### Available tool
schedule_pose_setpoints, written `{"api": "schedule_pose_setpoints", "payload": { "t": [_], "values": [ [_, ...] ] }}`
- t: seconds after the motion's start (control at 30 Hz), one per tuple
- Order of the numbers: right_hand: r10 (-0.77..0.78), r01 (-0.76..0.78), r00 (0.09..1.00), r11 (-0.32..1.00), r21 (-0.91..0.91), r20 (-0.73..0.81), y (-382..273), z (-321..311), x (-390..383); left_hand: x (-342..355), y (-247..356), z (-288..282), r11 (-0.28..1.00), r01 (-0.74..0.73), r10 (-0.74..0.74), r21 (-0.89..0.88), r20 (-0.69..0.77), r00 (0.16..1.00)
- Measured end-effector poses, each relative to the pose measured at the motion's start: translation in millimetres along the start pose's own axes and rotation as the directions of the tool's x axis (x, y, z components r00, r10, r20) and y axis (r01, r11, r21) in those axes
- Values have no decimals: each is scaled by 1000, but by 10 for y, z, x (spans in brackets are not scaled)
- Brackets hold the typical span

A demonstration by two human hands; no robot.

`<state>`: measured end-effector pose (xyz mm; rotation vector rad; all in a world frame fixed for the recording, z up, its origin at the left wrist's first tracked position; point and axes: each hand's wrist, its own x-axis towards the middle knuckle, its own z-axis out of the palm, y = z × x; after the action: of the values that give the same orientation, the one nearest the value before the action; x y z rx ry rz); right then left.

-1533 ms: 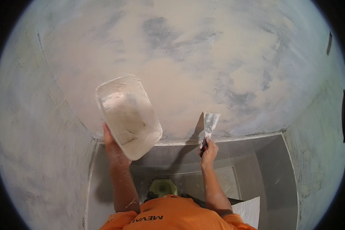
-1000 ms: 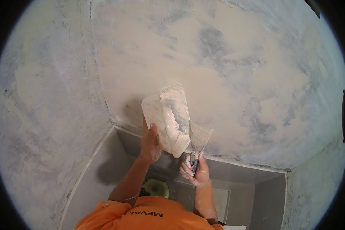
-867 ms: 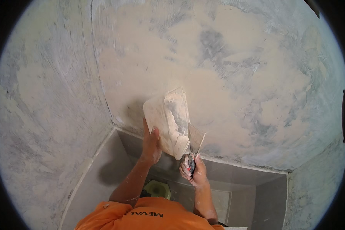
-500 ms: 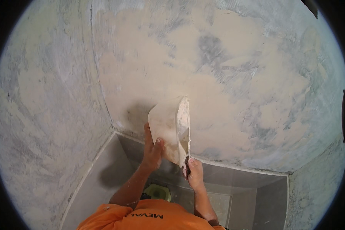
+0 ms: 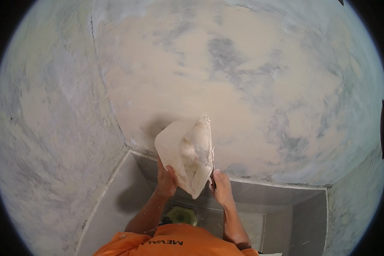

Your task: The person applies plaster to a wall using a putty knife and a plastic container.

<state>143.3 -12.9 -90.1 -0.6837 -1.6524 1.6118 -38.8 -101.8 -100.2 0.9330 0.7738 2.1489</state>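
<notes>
Colours only, from my feed: pan (image 5: 175, 149) above my left-hand fingers (image 5: 166, 179) is off-white, caked with lumpy white putty (image 5: 196, 149). Wall (image 5: 251, 85) beyond the fingertips is pale beige, mottled with grey-blue streaks and smears, whiter toward the corner. Side wall (image 5: 42, 128) left of the fingers is greyer, blotchy. Floor tiles (image 5: 115, 213) below the fingers are plain grey with light grout lines. My sleeves (image 5: 179, 245) are bright orange. Green object (image 5: 181, 215) between my wrists.

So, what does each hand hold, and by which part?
Left hand grips the white putty tray at its lower edge. Right hand holds the putty knife by its handle.
</notes>
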Motion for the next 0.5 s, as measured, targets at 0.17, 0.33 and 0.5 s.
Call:
{"api": "schedule_pose_setpoints", "payload": {
  "t": [0.17, 0.33, 0.5],
  "values": [
    [196, -198, 980, 978, -70, -26, 312, -117, 111, -81, -108, -119, 978, -28, 33, 206, -20, 999],
    [150, -147, 988, 987, 62, -47, 13, -281, -90, -29, 53, -139, 974, -123, 151, 188, -139, 979],
    [125, -144, 985, 974, 175, 116, -296, -447, -354, -131, 269, -299, 974, -167, 174, 153, -34, 984]
  ]
}}
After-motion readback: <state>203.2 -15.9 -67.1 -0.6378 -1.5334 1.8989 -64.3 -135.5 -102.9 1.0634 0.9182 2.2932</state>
